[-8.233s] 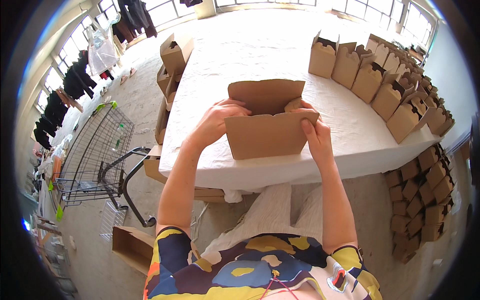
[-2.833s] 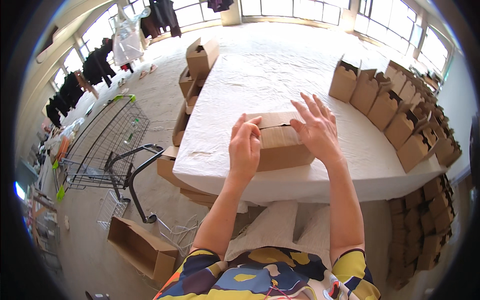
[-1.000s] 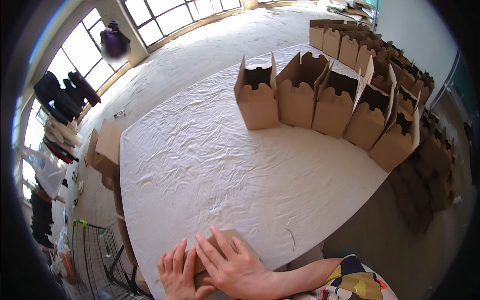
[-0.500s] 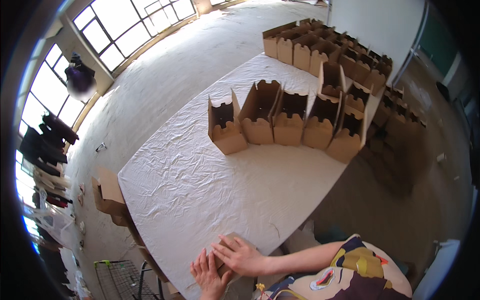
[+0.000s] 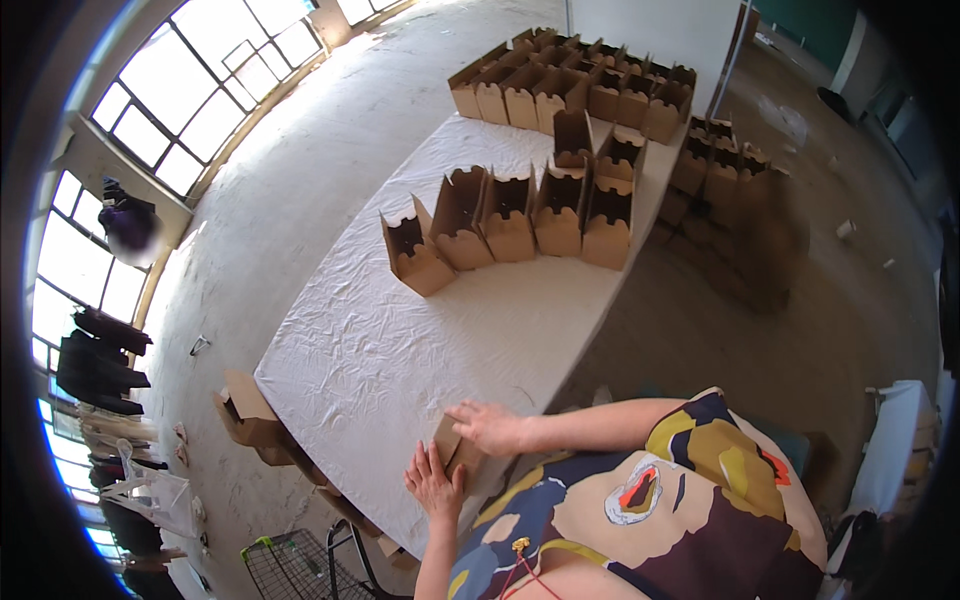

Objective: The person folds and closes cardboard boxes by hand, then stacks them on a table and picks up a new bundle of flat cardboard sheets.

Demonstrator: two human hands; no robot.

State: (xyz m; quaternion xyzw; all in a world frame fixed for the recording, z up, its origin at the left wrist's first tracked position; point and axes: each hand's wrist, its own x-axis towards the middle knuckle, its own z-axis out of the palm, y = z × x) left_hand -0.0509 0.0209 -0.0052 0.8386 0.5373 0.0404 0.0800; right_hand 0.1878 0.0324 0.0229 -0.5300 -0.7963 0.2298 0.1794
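Observation:
A folded piece of brown cardboard (image 5: 452, 447) lies at the near end of the white-covered table (image 5: 370, 340). My left hand (image 5: 436, 484) rests on its left near side, fingers stretched out and apart. Across the far right part of the cardboard lies my right hand (image 5: 490, 426), its fingers extended towards the far edge. Neither hand is wrapped round it. The cardboard's near right portion is partly hidden by my hand and patterned clothing.
Open-topped cardboard boxes (image 5: 507, 215) stand in a row across the table, with more boxes (image 5: 520, 95) packed at its far end. Other boxes (image 5: 715, 165) are beyond the right edge. Cardboard (image 5: 250, 410) sits by the left edge, above a wire basket (image 5: 290, 570).
The whole view has shifted. My right hand has moved away from my left, towards the cardboard's far edge, so more of the cardboard shows between them.

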